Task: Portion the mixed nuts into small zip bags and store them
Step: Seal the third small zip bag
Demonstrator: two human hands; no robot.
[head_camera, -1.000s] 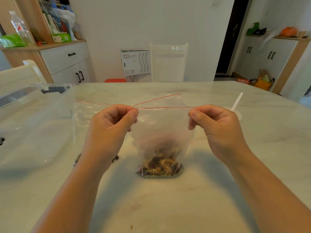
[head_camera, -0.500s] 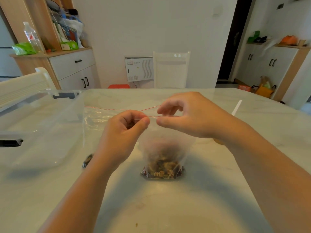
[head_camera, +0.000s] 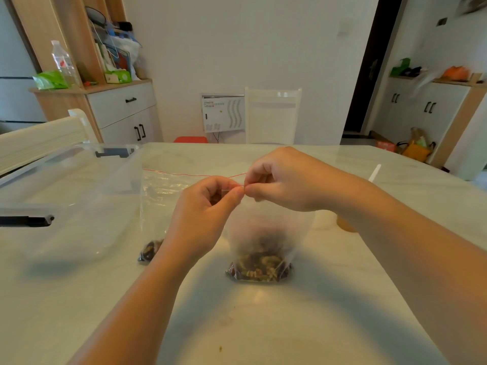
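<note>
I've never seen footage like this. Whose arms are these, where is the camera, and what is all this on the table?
No machine here: a person wears a camera on the head, looking down at their own two hands. The left hand and right hand both pinch the red zip strip at the top of a small clear bag, which stands on the table with mixed nuts in its bottom. To the left lies a larger bag with nuts in a corner, and a clear plastic box. A chair stands across the table.
</note>
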